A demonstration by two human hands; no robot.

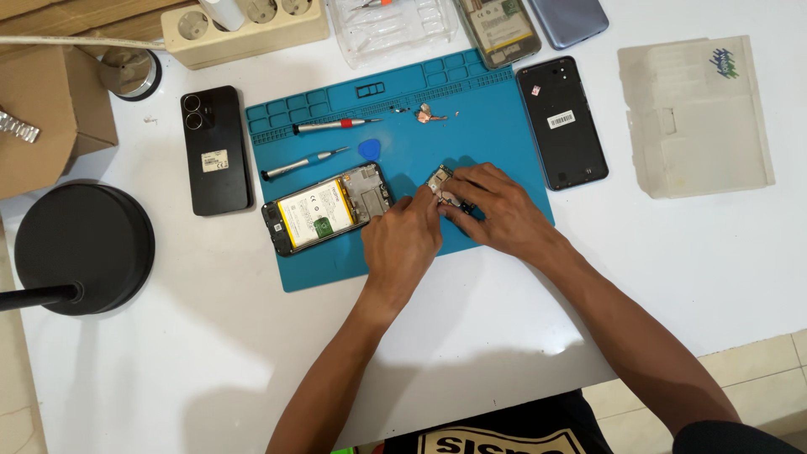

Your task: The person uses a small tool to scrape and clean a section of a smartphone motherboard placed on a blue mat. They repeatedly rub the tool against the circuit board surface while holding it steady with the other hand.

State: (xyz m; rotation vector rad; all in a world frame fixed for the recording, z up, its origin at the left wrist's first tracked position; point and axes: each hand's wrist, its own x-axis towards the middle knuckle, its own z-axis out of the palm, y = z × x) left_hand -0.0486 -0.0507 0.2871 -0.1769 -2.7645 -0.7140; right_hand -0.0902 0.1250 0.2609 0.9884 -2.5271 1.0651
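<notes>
Circuit board [440, 181], small and partly hidden under the fingers, sits at the middle of the frame on the blue work mat [496, 118], its long axis running from upper left to lower right; only its upper-left end shows. Right hand [496, 210] covers its lower-right end, the grip pressed together on the board. Left hand [403, 240] meets it from the lower left, fingertips pinching at the board's near edge. Both forearms come up from the bottom of the frame across bare white desk [471, 336], where there is open room.

Just left of the left hand lies the opened phone [324, 210] with its yellow-labelled battery showing, long axis tilted up to the right. Beyond it are two screwdrivers [336, 125], both pointing right, and a blue pick [370, 150] between them and the hands. Right of the mat's edge lies a black back cover [561, 122], close to the right hand; left of the mat lies a black phone [214, 151]. A black round lamp base [84, 244] fills the left edge.
</notes>
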